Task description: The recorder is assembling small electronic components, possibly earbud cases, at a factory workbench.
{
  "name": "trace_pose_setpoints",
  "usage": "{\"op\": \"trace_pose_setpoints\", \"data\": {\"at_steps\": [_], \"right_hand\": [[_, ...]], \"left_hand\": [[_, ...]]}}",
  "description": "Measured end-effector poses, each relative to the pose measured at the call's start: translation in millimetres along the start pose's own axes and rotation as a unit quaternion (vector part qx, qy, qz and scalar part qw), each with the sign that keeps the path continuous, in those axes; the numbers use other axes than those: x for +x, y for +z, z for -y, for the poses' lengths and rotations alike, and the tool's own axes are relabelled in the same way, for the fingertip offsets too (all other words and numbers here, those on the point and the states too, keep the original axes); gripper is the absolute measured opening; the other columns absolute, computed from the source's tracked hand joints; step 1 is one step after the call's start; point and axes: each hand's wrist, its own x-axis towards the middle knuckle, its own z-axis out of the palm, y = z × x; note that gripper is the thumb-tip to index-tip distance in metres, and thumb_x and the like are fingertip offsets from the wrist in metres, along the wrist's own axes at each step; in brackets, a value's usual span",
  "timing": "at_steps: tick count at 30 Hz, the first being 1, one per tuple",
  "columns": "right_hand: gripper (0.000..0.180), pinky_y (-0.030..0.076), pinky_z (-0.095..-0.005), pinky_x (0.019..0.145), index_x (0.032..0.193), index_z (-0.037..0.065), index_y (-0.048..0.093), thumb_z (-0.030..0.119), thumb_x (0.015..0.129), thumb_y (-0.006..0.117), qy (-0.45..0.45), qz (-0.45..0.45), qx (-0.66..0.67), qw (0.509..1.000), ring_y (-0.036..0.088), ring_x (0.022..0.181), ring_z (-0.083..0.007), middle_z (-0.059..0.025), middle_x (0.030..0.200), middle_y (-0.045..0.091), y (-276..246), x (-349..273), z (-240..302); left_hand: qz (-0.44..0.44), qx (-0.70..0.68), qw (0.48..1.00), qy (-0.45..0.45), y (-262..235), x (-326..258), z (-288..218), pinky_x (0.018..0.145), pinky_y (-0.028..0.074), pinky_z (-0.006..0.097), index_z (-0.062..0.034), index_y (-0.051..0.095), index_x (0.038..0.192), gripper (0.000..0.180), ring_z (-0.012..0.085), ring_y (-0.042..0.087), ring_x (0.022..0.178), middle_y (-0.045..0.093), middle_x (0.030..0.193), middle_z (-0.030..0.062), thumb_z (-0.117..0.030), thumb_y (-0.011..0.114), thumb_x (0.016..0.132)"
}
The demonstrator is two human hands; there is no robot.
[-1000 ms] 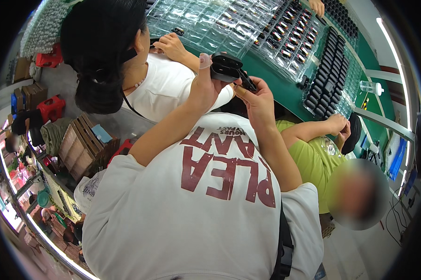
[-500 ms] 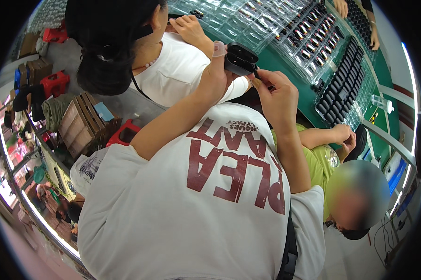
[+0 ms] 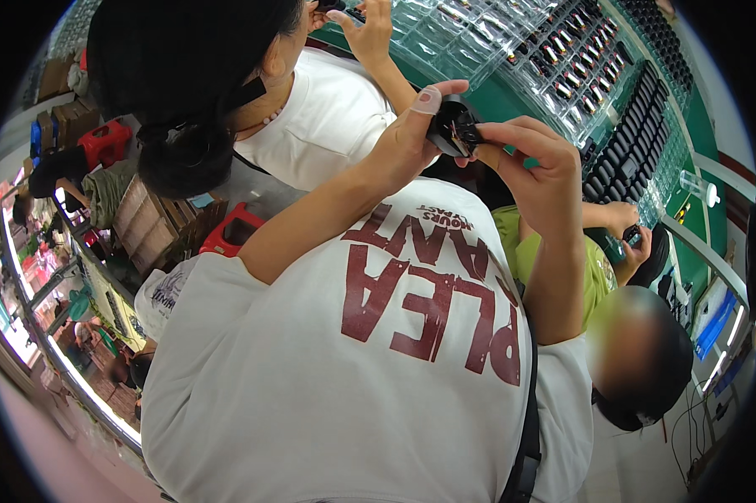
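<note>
In front of my chest, my left hand (image 3: 401,144) is closed around an open black earbud charging case (image 3: 445,134), the thumb along its upper edge. The hollow inside of the case is turned toward my right hand (image 3: 535,163). Thumb and index finger of that hand pinch a small black earbud-like piece (image 3: 470,133) right at the case opening. The fingertips partly cover the piece, so its exact shape and how far it sits inside are hidden.
Clear plastic trays (image 3: 478,38) lie on the green table (image 3: 499,105), some with small dark and red parts. A tray of black cases (image 3: 634,134) stands at the right. Co-workers sit close on both sides; the right one's hand (image 3: 634,243) holds something small and black. A red stool (image 3: 231,228) is at left.
Both my hands have moved slightly right, and the case has turned to show its inside. My right hand has brought the pinched piece against the case. The left co-worker's hand has risen.
</note>
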Motion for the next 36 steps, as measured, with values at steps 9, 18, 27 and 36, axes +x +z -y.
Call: {"op": "trace_pose_setpoints", "data": {"at_steps": [9,18,27,36], "right_hand": [[0.016,0.048,-0.0255,0.055,0.087,0.0,0.068,0.003,0.071,0.07,-0.017,-0.016,-0.141,0.99,0.063,0.06,-0.0187,-0.007,0.072,0.063,12.4,-3.0,-4.6],[0.026,0.051,-0.0323,0.061,0.093,0.005,0.069,0.004,0.067,0.071,-0.088,-0.043,-0.212,0.972,0.063,0.069,-0.0245,-0.0074,0.086,0.065,31.2,-7.7,-4.1],[0.017,0.049,-0.033,0.061,0.083,0.006,0.065,0.002,0.067,0.07,-0.078,-0.092,-0.232,0.965,0.061,0.067,-0.0256,-0.008,0.075,0.064,23.0,-10.8,-23.2],[0.029,0.05,-0.0264,0.068,0.104,0.002,0.058,0.011,0.079,0.071,0.056,-0.166,-0.057,0.983,0.061,0.08,-0.0149,-0.0077,0.093,0.064,1.6,-14.4,-31.5]], "left_hand": [[-0.029,0.078,0.996,-0.012,6.7,-2.0,2.1,0.085,0.045,0.029,-0.001,0.036,0.132,0.054,0.0153,0.055,0.093,0.055,0.101,0.0094,-0.044,0.028,0.099],[-0.112,-0.004,0.993,-0.02,1.6,-4.5,10.7,0.091,0.042,0.029,-0.0028,0.046,0.117,0.053,0.0151,0.054,0.098,0.056,0.101,0.0078,-0.048,0.027,0.098],[-0.03,0.323,0.938,-0.119,-3.0,12.5,-22.6,0.053,0.045,0.021,0.0007,0.055,0.088,0.057,0.0104,0.054,0.057,0.057,0.069,0.006,-0.055,0.048,0.09],[-0.061,0.275,0.958,-0.049,-0.6,6.5,-24.8,0.065,0.051,0.023,0.0048,0.058,0.099,0.025,0.0105,0.061,0.07,0.063,0.08,0.0069,-0.018,0.058,0.09]]}}
